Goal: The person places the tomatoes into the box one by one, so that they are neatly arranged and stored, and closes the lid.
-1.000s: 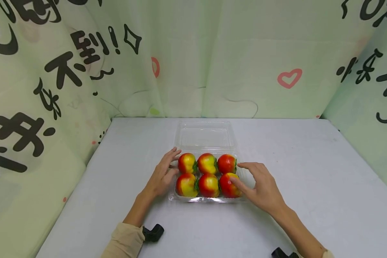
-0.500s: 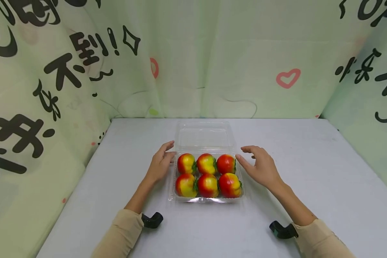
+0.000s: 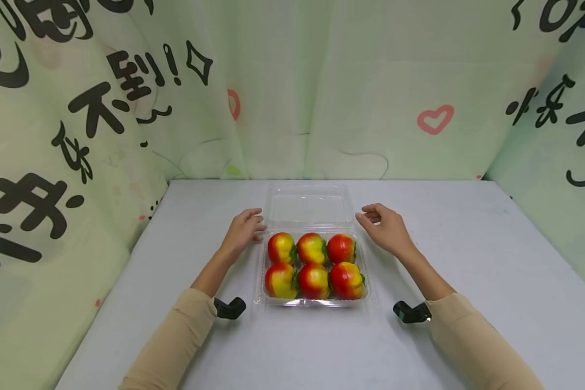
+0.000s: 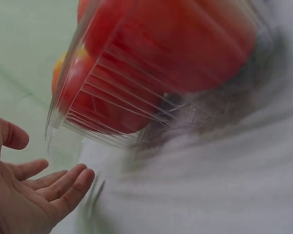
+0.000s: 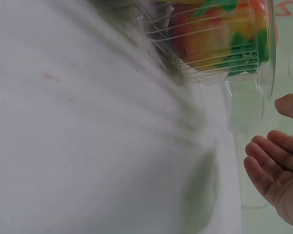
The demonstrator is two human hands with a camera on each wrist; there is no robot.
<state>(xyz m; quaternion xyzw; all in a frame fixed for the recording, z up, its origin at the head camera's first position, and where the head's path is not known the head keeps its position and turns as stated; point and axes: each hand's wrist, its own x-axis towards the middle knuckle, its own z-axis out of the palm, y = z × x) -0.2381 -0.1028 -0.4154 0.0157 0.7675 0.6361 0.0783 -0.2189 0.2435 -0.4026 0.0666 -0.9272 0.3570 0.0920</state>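
A clear plastic clamshell box (image 3: 313, 303) lies on the table with its lid (image 3: 309, 206) folded back, away from me. Two rows of round red-and-yellow fruits with green leafy tops, such as this front middle fruit (image 3: 314, 281), fill its base. My left hand (image 3: 242, 232) hovers at the left side by the hinge, fingers loosely extended and holding nothing. On the opposite side, my right hand (image 3: 384, 227) is beside the lid's right edge, its fingers loosely bent around nothing. Both wrist views show a gap between the hand and the box's ribbed wall (image 4: 112, 92).
The white table (image 3: 448, 254) extends around the box on all sides. Pale green curtains (image 3: 370, 97) with dark lettering hang behind and at both sides. Each wrist carries a small black device (image 3: 230, 308).
My right hand has left the front right fruit and moved away from me, alongside the lid. My left hand has shifted slightly outward and farther forward. The box and fruits stay put.
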